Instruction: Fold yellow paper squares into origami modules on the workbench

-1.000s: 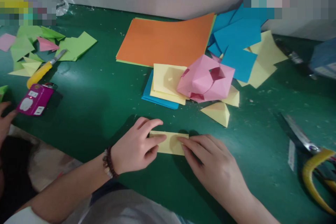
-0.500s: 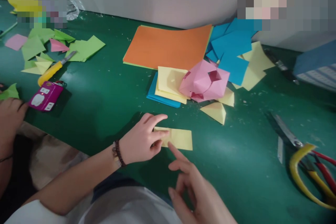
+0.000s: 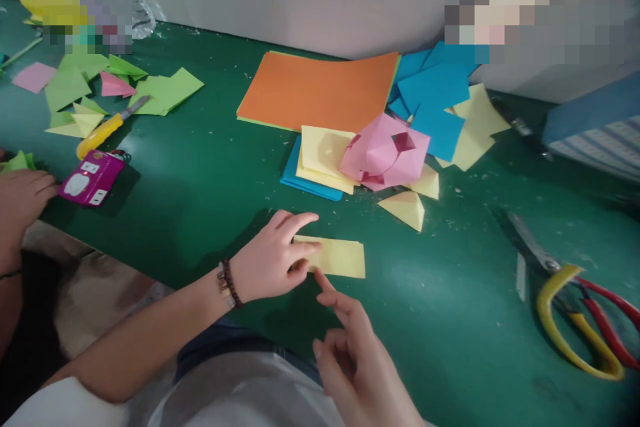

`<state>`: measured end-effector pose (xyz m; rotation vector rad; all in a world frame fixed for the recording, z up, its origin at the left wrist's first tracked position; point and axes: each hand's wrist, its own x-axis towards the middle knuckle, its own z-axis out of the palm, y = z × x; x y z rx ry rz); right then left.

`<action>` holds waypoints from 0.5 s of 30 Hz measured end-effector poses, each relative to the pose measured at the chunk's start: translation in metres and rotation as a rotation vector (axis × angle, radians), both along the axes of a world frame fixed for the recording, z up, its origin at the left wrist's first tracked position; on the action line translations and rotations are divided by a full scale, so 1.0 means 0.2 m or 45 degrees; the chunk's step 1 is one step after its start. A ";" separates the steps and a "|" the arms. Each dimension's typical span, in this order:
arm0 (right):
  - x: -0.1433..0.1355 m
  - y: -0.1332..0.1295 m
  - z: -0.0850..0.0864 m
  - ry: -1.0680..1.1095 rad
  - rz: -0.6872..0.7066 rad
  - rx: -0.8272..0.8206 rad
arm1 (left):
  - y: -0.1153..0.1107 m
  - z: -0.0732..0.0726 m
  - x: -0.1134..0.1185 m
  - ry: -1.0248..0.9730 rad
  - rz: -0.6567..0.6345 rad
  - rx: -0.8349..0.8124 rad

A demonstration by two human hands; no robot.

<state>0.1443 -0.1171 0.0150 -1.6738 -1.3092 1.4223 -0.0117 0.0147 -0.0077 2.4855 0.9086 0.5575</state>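
Observation:
A folded pale yellow paper (image 3: 345, 259) lies flat on the green table as a narrow rectangle. My left hand (image 3: 273, 257) rests over its left end, index and middle fingers stretched out, a fingertip pressing the paper down. My right hand (image 3: 355, 340) is just below the paper, its forefinger reaching to the near edge by the left fingers. The other fingers of that hand are loosely bent, thumb apart, holding nothing. Beyond my hands lie stacked yellow squares (image 3: 327, 153) over blue paper (image 3: 295, 173), beside a pink folded paper shape (image 3: 383, 150).
An orange sheet (image 3: 320, 87) and loose blue papers (image 3: 435, 87) lie farther back. Scissors (image 3: 555, 273) with yellow and red handles are at right. At left are a purple box (image 3: 93, 178), a yellow utility knife (image 3: 103, 133), green paper pieces (image 3: 163, 93) and another person's hand (image 3: 25, 207).
My right forefinger has slid left and down from the paper's surface to its near edge. My left hand keeps its place on the paper. The view has shifted slightly.

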 end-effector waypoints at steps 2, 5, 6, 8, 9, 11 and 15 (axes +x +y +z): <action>0.01 0.00 0.01 -0.004 -0.072 -0.016 | 0.00 0.00 0.00 0.003 0.000 0.001; 0.03 0.00 0.03 -0.005 -0.181 -0.034 | 0.00 0.00 0.00 0.006 -0.001 0.001; 0.04 0.00 0.04 -0.004 -0.220 -0.036 | 0.00 0.00 0.00 0.006 -0.003 0.003; 0.06 -0.01 0.06 -0.010 -0.292 -0.040 | 0.00 0.00 -0.01 0.002 -0.007 0.005; 0.07 -0.01 0.07 -0.025 -0.325 -0.038 | 0.00 0.00 -0.01 0.001 -0.009 0.004; 0.11 -0.02 0.08 -0.097 -0.374 -0.013 | 0.00 0.00 -0.01 0.002 -0.010 -0.008; 0.20 0.02 0.07 -0.577 -0.333 0.277 | 0.01 0.00 -0.01 0.015 -0.029 -0.026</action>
